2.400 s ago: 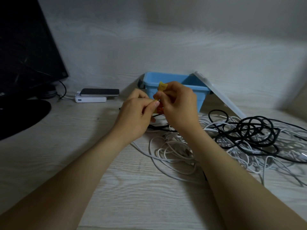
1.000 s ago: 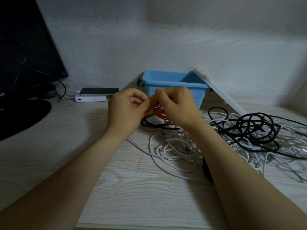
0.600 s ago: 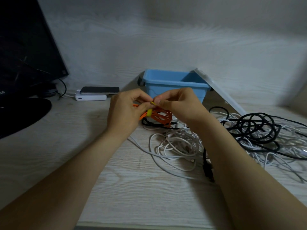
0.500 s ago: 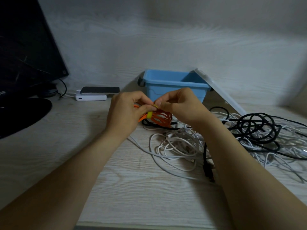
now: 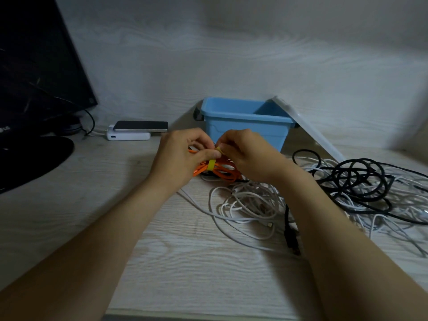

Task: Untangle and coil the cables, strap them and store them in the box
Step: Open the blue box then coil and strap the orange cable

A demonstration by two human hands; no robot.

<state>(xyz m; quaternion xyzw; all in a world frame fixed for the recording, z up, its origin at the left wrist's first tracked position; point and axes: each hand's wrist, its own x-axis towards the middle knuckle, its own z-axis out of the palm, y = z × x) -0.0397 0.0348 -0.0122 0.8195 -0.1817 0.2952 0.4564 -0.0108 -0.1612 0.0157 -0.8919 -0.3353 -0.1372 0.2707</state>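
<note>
While the left hand point(image 5: 183, 156) pinches the coiled orange cable point(image 5: 223, 174) between thumb and curled fingers, the right hand point(image 5: 247, 156) pinches the free end of the yellow strap point(image 5: 211, 164) at the top of the coil, its fingers also curled. The strap runs as a band around the middle of the orange coil and gathers the loops into one bundle. The bundle is low over the desk point(image 5: 92, 205), directly in front of the blue box point(image 5: 245, 121) and outside it; whether it touches the desk cannot be determined. The box stands open at the back of the desk, near the wall. A pale lid point(image 5: 308, 128) leans tilted against the right side of the box. White cables point(image 5: 250, 205) lie tangled on the desk below and to the right of the hands. A black cable point(image 5: 361, 179) lies in loose overlapping loops over them, further right. A black plug point(image 5: 292, 239) rests on the desk beside the right forearm. At the left, a dark phone point(image 5: 141, 126) lies on a white power bank point(image 5: 128, 136), near a black monitor point(image 5: 34, 66).
</note>
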